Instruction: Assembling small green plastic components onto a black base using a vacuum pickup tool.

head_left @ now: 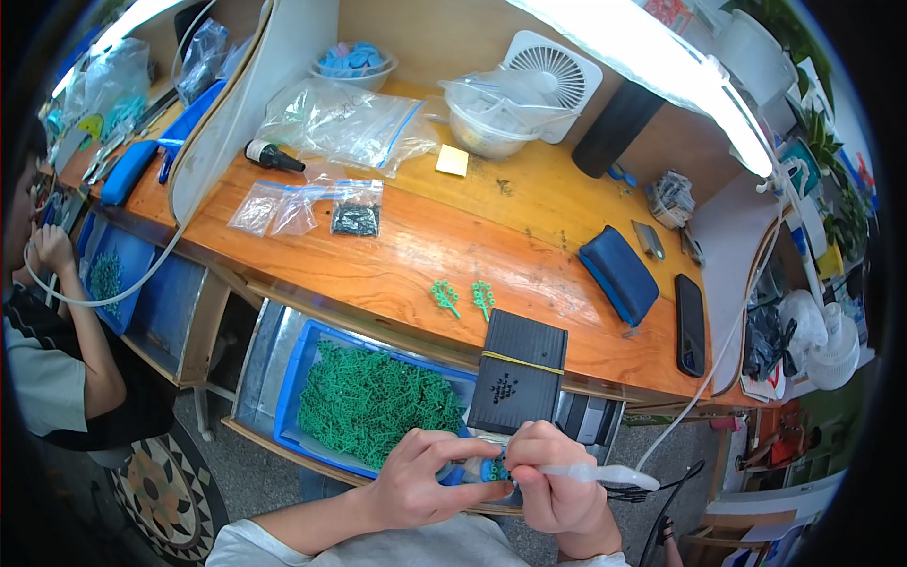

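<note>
Low in front of me, my left hand (430, 477) pinches a small blue piece (491, 469) between thumb and fingers; a bit of green shows on it, too small to make out. Against it, my right hand (553, 477) grips a white pen-like tool (614, 475) with a thin cable at its rear end; its tip is hidden by my fingers. Just beyond both hands lies a flat black box (529, 345) with a yellow band around it and several tiny black bits (505, 386) on top. To the left, a blue tray (291, 402) holds a heap of green branched plastic pieces (373, 402).
Two green sprigs (458, 299) lie on the wooden desk (453, 246). Around it are clear zip bags (345, 128), a dark bottle (274, 156), a blue pouch (619, 274), a phone (691, 324), and a white fan (557, 80). Another person (57, 331) sits at left.
</note>
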Available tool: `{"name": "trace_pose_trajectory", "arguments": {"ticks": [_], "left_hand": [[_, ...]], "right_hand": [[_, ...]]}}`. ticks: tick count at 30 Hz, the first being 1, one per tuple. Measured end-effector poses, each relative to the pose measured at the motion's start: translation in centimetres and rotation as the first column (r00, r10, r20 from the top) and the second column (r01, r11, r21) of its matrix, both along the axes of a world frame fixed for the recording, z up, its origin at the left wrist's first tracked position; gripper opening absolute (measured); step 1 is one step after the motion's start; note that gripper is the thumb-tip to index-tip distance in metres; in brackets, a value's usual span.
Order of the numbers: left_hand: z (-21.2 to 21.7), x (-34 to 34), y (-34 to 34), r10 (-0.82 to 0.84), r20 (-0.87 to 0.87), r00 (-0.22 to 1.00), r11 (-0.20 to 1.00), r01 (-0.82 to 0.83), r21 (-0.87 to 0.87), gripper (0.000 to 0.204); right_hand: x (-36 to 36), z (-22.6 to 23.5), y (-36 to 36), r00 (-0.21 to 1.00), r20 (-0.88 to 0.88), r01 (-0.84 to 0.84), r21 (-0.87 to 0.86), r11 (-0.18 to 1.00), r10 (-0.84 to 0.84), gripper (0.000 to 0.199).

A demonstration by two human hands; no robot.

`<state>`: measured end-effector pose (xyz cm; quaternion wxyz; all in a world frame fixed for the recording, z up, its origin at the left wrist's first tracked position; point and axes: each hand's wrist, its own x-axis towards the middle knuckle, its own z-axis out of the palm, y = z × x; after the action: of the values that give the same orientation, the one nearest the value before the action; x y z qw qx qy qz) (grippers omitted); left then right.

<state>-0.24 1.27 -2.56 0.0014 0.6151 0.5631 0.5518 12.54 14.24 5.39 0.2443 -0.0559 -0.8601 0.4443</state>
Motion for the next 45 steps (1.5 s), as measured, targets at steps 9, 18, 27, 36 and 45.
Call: {"name": "trace_pose_trajectory", "arguments": {"ticks": [9,18,27,36,45], "left_hand": [[0.0,0.0,-0.1,0.001,0.003,1.000,1.000,-0.001,0.002,0.028],[-0.2,0.1,-0.2,-0.032,0.014,0.999,0.999,0.032,-0.021,0.037],[-0.3,0.1,-0.2,-0.039,0.027,0.999,0.999,0.040,-0.024,0.039],[-0.3,0.2,-0.1,-0.029,0.034,0.999,1.000,0.029,-0.011,0.031],[-0.2,0.2,0.1,-0.029,0.046,0.999,1.000,0.029,0.004,0.030]], "right_hand": [[-0.2,-0.1,0.1,1.000,0.001,-0.027,0.097,0.995,0.027,0.014],[-1.3,-0.8,1.8,0.930,-0.141,0.352,0.081,0.932,-0.339,0.005],[-1.0,-0.8,1.8,0.923,-0.075,0.383,0.062,0.922,-0.378,0.004],[0.5,-1.0,-0.6,0.981,-0.151,0.106,-0.126,0.986,-0.124,0.023],[0.4,-0.1,-1.0,0.993,-0.079,0.085,-0.015,0.996,-0.086,0.013]]}}
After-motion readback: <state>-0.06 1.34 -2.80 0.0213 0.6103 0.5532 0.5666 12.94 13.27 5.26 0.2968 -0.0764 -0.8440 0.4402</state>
